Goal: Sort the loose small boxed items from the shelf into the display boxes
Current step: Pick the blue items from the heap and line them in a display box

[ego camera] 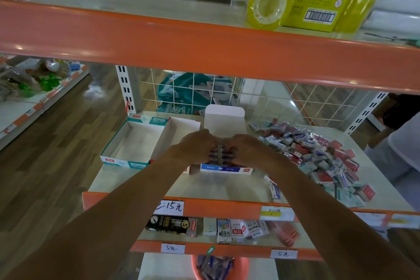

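left hand [196,146] and right hand [248,148] clamped on block of small boxes [221,154] — over blue display box [226,169], middle of shelf [136,177], loose pile [318,157] by right edge

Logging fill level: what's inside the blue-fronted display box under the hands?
A batch of small boxes, gripped between the left hand and right hand at the opening of the blue-fronted display box. The hands cover its floor and sides, so anything else inside is hidden.

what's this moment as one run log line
left grip + right grip: hold stack of small boxes | stack: at blue display box | teal display box: empty | loose pile: right of grips
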`<state>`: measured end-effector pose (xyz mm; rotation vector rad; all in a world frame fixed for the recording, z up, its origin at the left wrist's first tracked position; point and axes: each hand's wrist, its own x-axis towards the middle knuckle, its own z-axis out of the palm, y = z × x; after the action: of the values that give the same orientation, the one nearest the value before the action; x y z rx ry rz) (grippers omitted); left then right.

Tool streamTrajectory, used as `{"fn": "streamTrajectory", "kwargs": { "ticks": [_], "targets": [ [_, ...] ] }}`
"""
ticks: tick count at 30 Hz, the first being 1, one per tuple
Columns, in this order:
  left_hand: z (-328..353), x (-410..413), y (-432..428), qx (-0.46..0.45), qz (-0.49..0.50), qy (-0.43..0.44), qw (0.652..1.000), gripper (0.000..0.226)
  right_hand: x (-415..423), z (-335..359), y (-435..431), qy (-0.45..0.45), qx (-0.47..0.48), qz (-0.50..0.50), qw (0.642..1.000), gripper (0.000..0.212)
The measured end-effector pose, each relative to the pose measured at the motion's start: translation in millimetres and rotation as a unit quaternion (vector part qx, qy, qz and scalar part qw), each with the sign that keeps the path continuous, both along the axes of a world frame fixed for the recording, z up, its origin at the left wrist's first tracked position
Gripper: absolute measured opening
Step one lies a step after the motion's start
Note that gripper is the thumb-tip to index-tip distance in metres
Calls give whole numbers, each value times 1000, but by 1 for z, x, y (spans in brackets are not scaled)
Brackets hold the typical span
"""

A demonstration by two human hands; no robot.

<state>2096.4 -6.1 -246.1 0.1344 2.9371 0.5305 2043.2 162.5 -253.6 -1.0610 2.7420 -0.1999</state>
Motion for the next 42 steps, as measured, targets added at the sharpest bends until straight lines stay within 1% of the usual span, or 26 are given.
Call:
{"fn": "streamTrajectory", "kwargs": {
  "ticks": [2, 4, 6, 10, 12, 15, 17, 20, 22, 25, 28, 30, 33, 37, 39, 42],
  "targets": [
    [-3, -1, -1, -17, 0, -1, 1000, 31, -2, -1, 0, 2, 9, 14, 1000, 28],
    [-3, -1, -1, -19, -6, -9, 1000, 29, -1, -2, 1, 7, 25, 20, 999, 22],
    [-2, 0, -1, -25, -13, -9, 1000, 28, 0, -3, 2, 15, 16, 11, 1000, 18],
    [-1, -2, 0, -30, -14, -18, 999, 26, 5, -1, 3, -9, 9, -3, 1000, 23],
    [1, -3, 2, -48, -20, -21, 998, 25, 8, 2, 5, -12, -6, 1, 1000, 25],
    [6, -6, 11, -61, -26, 13, 998, 26, 10, 9, 12, -15, -32, 4, 999, 29],
    [9, -8, 24, -72, -9, 53, 996, 27, 10, 16, 24, -7, -61, -20, 998, 32],
    [16, -12, 47, -80, 4, 112, 991, 28, 7, 20, 48, 35, -94, -68, 993, 35],
    [21, -14, 63, -65, 0, 119, 991, 27, 6, 23, 63, 47, -83, -90, 991, 35],
    [25, -17, 85, -69, -16, 131, 989, 24, 9, 24, 84, 69, -79, -109, 988, 37],
    [26, -19, 104, -62, -39, 144, 987, 27, 14, 25, 102, 95, -83, -138, 982, 40],
    [24, -20, 115, -59, -50, 147, 986, 31, 15, 25, 115, 106, -54, -164, 979, 37],
    [19, -22, 131, -66, -46, 151, 985, 30, 16, 26, 131, 88, -24, -204, 975, 38],
    [18, -17, 145, -75, -58, 150, 984, 19, 21, 23, 145, 88, -31, -195, 976, 32],
    [16, -13, 151, -68, -65, 145, 985, 19, 26, 20, 150, 99, -44, -183, 977, 29],
    [11, -6, 158, -51, -74, 125, 988, 21, 34, 20, 155, 86, -34, -168, 981, 30]
  ]
}}
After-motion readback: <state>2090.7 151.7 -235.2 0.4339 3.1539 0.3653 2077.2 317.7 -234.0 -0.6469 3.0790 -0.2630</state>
